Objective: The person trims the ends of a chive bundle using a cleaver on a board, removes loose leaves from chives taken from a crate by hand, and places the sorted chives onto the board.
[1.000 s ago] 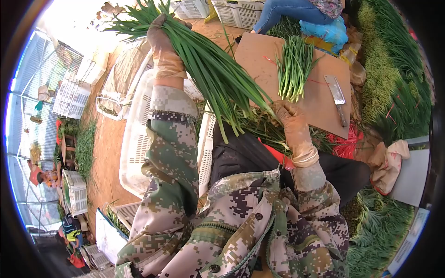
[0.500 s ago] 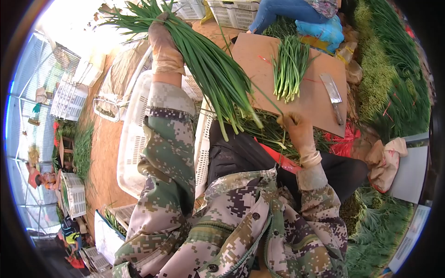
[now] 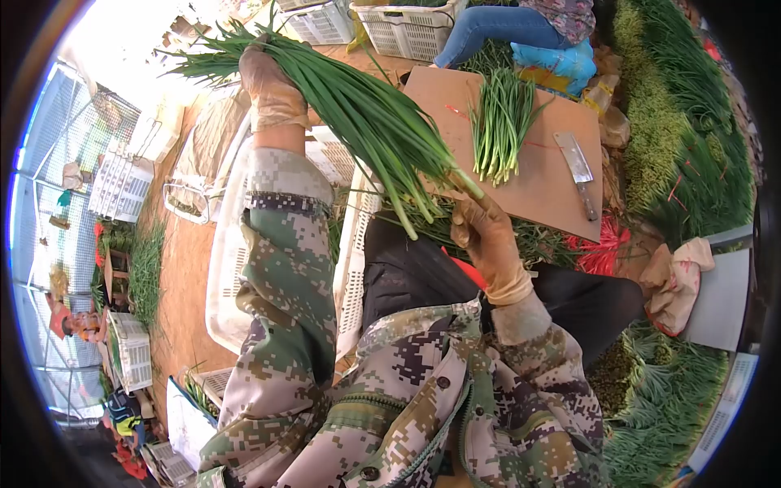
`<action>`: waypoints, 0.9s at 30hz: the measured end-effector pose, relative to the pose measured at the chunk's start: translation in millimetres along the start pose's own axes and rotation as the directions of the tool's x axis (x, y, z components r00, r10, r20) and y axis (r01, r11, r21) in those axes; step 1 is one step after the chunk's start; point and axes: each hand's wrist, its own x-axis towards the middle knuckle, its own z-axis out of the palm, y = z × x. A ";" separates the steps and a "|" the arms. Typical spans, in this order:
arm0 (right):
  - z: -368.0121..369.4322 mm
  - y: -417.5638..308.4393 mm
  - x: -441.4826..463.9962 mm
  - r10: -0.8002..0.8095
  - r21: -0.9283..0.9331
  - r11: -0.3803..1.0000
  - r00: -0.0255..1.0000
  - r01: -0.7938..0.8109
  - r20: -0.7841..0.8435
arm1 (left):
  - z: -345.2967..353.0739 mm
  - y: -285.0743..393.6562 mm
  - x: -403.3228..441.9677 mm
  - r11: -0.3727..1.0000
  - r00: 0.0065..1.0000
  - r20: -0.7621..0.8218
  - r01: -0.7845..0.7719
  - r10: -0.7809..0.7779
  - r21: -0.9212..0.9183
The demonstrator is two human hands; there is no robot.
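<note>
My left hand (image 3: pixel 267 81), in a dirty pale glove, is closed around a bunch of long green chives (image 3: pixel 358 106) near its leafy end. The bunch slants down to the right above my lap. My gloved right hand (image 3: pixel 490 244) is at the pale stem ends, one finger stretched up against them and the others loosely bent. A second bunch of chives (image 3: pixel 500 130) lies on the brown board (image 3: pixel 447 93), with a cleaver (image 3: pixel 576 167) to its right.
A white crate (image 3: pixel 224 285) stands left of my legs. Red ties (image 3: pixel 600 249) lie by the board's near corner. Piled greens (image 3: pixel 683 146) line the right side. A seated person in jeans (image 3: pixel 496 31) is beyond the board. More crates (image 3: pixel 407 28) stand at the back.
My left hand and its bunch have shifted slightly left and up. My right hand has moved left to the stem ends; its fingers, bent together before, have opened out.
</note>
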 end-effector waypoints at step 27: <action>48.8 -10.6 26.3 -0.200 0.198 0.957 0.976 0.214 -0.089 | -11.1 -24.4 -28.8 0.996 0.999 0.025 0.044 -0.046 0.079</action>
